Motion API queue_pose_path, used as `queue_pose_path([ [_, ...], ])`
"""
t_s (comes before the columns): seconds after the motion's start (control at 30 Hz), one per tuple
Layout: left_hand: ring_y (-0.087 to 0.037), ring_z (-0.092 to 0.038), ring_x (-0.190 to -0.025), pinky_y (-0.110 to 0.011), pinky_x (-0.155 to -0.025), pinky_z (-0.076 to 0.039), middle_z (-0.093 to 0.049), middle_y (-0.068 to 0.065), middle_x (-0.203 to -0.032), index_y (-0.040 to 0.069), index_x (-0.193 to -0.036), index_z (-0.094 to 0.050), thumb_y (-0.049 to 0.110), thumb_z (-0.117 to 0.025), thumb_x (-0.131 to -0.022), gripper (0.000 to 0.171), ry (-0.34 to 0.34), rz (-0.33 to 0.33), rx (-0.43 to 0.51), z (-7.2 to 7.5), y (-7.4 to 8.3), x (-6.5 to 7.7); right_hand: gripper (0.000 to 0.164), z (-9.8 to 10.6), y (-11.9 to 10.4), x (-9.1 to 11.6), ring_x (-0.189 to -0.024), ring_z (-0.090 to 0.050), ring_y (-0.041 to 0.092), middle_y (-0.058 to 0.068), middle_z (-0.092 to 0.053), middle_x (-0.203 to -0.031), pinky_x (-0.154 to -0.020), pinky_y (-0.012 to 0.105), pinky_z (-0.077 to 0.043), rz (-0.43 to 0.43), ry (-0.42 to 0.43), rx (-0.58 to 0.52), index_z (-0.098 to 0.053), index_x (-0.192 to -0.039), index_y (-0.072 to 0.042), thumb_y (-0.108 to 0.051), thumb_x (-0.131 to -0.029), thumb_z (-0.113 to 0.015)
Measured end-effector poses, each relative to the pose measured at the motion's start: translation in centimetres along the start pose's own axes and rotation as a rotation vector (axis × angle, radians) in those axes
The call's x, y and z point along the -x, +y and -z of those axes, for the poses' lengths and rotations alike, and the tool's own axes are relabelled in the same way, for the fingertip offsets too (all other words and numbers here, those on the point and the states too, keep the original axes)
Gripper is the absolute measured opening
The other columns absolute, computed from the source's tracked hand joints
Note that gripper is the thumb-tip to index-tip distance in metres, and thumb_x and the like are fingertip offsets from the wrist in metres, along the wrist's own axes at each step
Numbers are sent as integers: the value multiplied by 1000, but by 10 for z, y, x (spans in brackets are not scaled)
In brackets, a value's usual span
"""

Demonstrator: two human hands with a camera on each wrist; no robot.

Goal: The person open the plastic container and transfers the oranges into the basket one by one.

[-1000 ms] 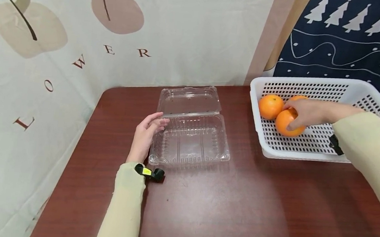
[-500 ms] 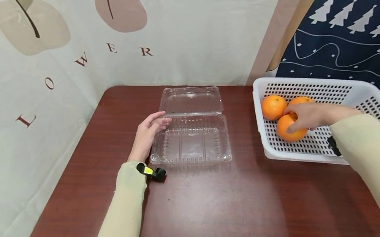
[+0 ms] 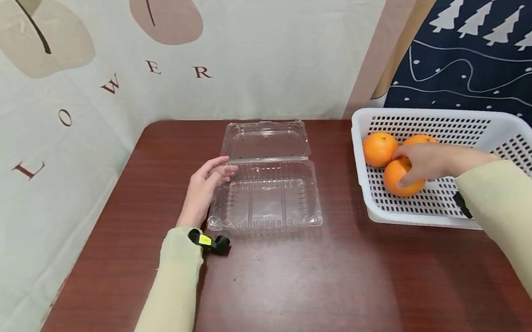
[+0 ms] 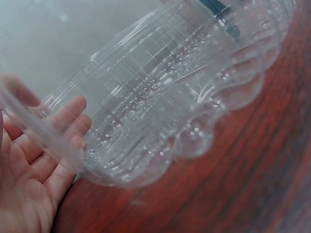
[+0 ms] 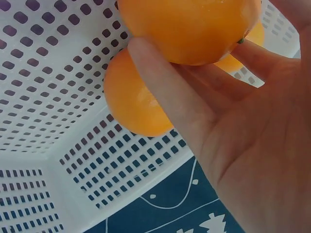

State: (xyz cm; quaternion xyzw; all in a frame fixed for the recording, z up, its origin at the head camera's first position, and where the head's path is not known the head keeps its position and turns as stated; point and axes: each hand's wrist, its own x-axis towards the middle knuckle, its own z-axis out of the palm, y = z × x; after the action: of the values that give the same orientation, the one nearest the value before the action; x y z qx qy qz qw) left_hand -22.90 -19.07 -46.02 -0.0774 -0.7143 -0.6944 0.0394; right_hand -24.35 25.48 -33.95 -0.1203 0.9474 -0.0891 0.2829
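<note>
Near the basket's left end, my right hand grips the front orange, thumb and fingers round its sides. In the right wrist view this held orange fills the top, and another orange shows behind the thumb. Two more oranges sit beside it in the head view: one at the left, one partly hidden behind the hand. A clear plastic clamshell box stands with its lid laid back. My left hand rests at its left rim, relaxed fingers over the edge.
The white perforated basket stands at the right of the brown table. A pale printed cloth and a dark cloth with trees hang behind. A black wrist camera is on the left sleeve.
My right hand and the front orange have shifted slightly toward the basket's near side. The left hand and the clamshell box keep their place.
</note>
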Motion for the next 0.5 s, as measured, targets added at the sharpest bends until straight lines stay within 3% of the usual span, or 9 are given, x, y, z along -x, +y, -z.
queue_pose_path([
  [0.17,-26,-55,-102,-37,-88,-43,-61,-13,-109,3,-125,-48,16,-48,-92,35,-10,-3,0,-1,1,-1,80,-2,0,0,-69,-50,23,22,-43,-112,-55,32,-49,-17,-21,-36,-38,-127,-1,-39,-67,-75],
  [0.5,-24,-55,-102,-36,-88,-43,-61,-11,-109,5,-125,-48,19,-49,-92,36,0,8,-20,0,-1,1,86,-3,0,-3,-81,-50,27,23,-41,-116,-60,33,-50,-28,-59,-37,-36,-130,-3,-40,-64,-77],
])
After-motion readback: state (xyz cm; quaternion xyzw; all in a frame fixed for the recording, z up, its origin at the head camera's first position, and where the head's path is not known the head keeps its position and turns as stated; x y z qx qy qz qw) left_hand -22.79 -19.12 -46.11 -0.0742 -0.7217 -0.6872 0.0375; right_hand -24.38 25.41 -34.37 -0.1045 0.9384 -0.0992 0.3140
